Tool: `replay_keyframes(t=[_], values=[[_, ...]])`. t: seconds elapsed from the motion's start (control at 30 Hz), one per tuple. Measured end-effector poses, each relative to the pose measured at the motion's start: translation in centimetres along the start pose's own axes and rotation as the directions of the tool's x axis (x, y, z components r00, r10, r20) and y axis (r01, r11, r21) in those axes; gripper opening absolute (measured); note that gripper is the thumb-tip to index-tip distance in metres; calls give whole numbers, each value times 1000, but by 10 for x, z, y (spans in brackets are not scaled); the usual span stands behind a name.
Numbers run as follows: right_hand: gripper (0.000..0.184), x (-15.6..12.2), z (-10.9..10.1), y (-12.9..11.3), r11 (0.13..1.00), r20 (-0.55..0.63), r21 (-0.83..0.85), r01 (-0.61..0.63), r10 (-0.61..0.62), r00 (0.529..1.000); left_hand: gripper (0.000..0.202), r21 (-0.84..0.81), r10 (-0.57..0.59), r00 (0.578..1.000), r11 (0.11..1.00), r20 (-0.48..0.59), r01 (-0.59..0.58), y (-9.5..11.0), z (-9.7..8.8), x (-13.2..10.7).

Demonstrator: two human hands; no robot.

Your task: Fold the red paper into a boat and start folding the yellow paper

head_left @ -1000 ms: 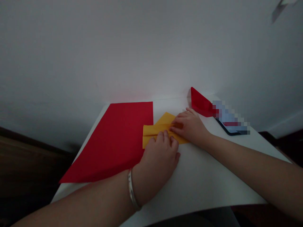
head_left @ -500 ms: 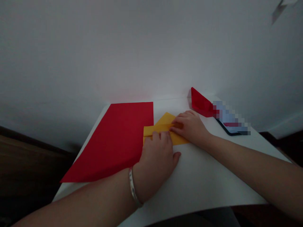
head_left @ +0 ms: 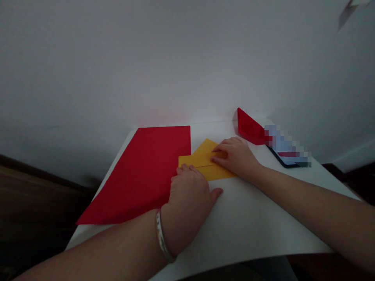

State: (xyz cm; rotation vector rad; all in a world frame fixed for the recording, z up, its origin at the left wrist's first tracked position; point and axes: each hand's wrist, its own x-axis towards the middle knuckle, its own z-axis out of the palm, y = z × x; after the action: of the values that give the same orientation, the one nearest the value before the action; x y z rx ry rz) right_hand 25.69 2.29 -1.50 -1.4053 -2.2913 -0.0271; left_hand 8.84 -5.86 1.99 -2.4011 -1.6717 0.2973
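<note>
A folded yellow paper (head_left: 202, 158) lies on the white table (head_left: 249, 218), just right of a large red sheet (head_left: 146, 171). My left hand (head_left: 189, 199), with a silver bangle on its wrist, rests on the table with its fingertips pressed flat on the yellow paper's left end. Over the paper's right part lies my right hand (head_left: 236, 156), fingers stretched out and pressing along the fold. Neither hand grips anything.
A folded red paper shape (head_left: 249, 128) stands at the table's far right, beside a dark phone (head_left: 283, 156) with a blurred screen. A pale wall rises right behind the table. The table's front edge curves near my forearms; dark floor lies to the left.
My left hand has slid left along the yellow paper toward its left end. The paper now lies flatter. My right hand has stayed in place.
</note>
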Motion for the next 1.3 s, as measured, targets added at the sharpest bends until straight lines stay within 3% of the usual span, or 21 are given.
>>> replay_keyframes(t=[0.13,0.33,0.43,0.53,0.6,0.67,0.83,1.07,1.2,1.3], values=[[24,0,0,0,1000,2,3,6,-6,1000,76,25,-13,1000,1000,-3,13,-1,0,-2],[25,0,1,1,1000,4,-7,5,-5,1000,71,62,-132,990,990,56,128,-5,-8,-3],[26,1,1,1,1000,1,-6,4,-4,1000,62,124,-180,984,976,-2,178,-7,-11,-1],[26,1,2,2,1000,-4,-5,13,-13,1000,61,104,-3,997,994,-83,12,-8,-6,3],[23,1,3,2,1000,-10,-11,17,-17,1000,63,34,183,980,983,-81,-180,-8,0,8],[20,1,3,2,1000,-9,-20,18,-19,1000,66,-35,269,961,962,-66,-271,-7,6,13],[21,1,2,2,1000,6,-7,14,-14,1000,79,-93,285,956,952,-65,-290,-7,12,17],[19,0,2,2,1000,-26,24,1,0,1000,76,-118,330,939,933,-94,-340,-15,12,15],[22,-5,-3,8,989,-61,30,147,-145,988,73,-145,336,932,924,-133,-354,-18,12,15],[25,-12,-9,12,964,14,55,259,-260,966,70,-151,329,931,924,-157,-352,-19,13,15]])
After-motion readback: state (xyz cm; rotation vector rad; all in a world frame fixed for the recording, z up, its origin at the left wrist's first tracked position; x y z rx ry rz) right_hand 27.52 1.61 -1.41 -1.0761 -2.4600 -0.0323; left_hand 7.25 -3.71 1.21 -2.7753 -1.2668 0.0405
